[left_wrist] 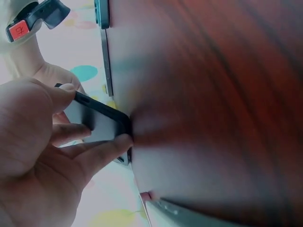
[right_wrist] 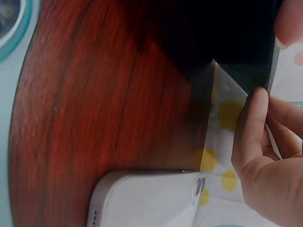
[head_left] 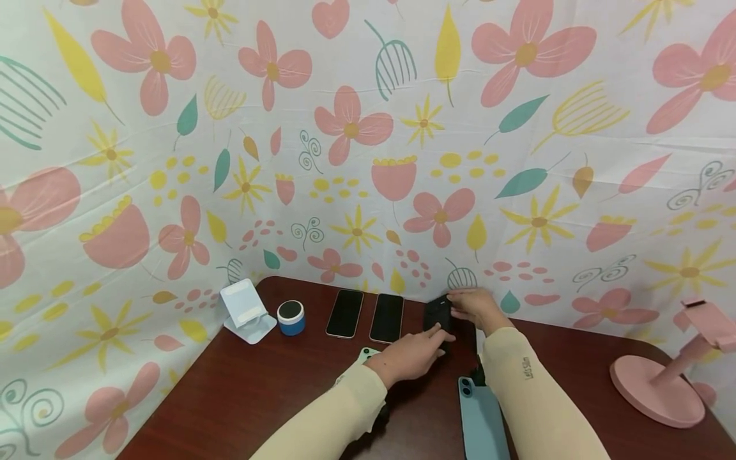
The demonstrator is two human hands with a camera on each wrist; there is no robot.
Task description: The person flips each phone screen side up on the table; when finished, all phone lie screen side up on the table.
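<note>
A black phone (head_left: 438, 312) stands tilted at the back of the dark wooden table (head_left: 425, 396), near the patterned cloth. My left hand (head_left: 411, 355) holds its near end. In the left wrist view, the thumb and fingertips of my left hand (left_wrist: 52, 146) grip the phone's edges (left_wrist: 106, 113). My right hand (head_left: 476, 308) pinches the far end. Up close in the right wrist view, the fingers of my right hand (right_wrist: 267, 142) hold the edge of the dark phone (right_wrist: 222, 33). Part of a light green phone (head_left: 368, 352) shows beside my left wrist, which hides the rest.
Two phones with black screens (head_left: 345, 313) lie to the left. Farther left are a blue jar (head_left: 291, 317) and a white phone stand (head_left: 247, 310). A light blue phone (head_left: 483, 418) lies in front; a white phone (right_wrist: 147, 201) is nearby. A pink stand (head_left: 655, 390) is at right.
</note>
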